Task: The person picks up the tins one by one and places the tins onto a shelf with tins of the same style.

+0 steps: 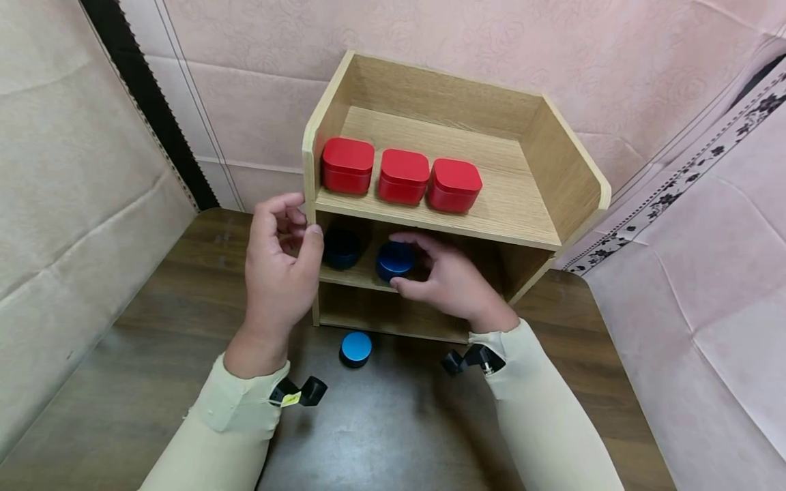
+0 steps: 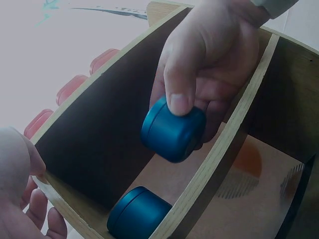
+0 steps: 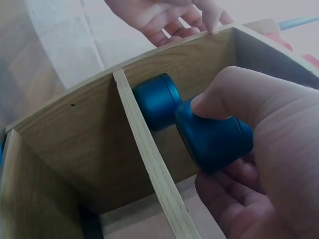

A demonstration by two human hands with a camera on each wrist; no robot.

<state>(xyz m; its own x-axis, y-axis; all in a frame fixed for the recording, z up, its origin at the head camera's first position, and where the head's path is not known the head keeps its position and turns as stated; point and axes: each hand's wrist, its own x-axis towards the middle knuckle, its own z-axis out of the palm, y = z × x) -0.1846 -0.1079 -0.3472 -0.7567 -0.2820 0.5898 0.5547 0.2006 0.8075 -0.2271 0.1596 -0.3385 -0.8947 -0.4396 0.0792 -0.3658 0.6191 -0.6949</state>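
Observation:
My right hand (image 1: 445,276) holds a round blue tin (image 1: 395,260) between thumb and fingers, in the middle compartment of a small wooden shelf (image 1: 503,235). In the left wrist view that tin (image 2: 172,130) looks tilted and raised off the board. A second blue tin (image 1: 341,247) stands to its left on the same board, near the side wall. At the shelf's left side, my left hand (image 1: 279,269) touches the front edge of the side panel with its thumb, the other fingers loosely bent and holding nothing. On the table before the shelf sits a third blue tin (image 1: 356,348).
Three red square tins (image 1: 403,177) stand in a row on the top board, toward its left. Below the middle board is a lower compartment (image 1: 393,310). Pink patterned cloth (image 1: 258,41) hangs behind, and the shelf stands on a dark wooden table (image 1: 381,423).

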